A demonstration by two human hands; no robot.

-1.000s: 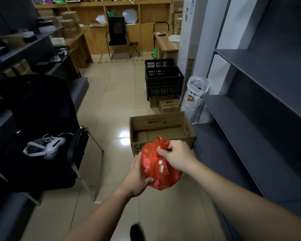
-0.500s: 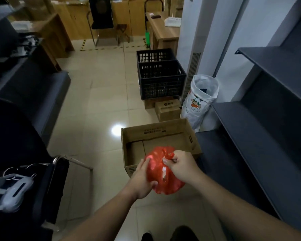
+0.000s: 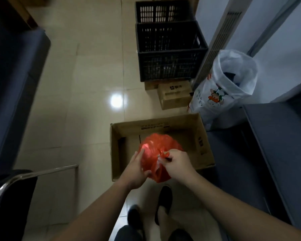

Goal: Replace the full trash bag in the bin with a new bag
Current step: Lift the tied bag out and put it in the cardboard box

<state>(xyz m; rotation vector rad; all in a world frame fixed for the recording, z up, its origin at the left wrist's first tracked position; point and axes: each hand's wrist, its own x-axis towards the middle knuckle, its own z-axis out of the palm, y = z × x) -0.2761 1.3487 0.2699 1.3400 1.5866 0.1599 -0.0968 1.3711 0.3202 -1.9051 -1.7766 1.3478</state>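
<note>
Red bag (image 3: 156, 150) between both hands (image 3: 137, 169)

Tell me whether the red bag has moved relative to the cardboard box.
Yes. The red bag moved forward: earlier short of the cardboard box, now over its open top.

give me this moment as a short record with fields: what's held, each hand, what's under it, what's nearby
held: knotted red plastic trash bag
left hand: cups the bag's left side, fingers laid along it
right hand: pinches the bag's gathered top
below: open brown cardboard box on the tiled floor, bag above its front half
nearby: black plastic crate beyond the box; white printed sack to the right
</note>
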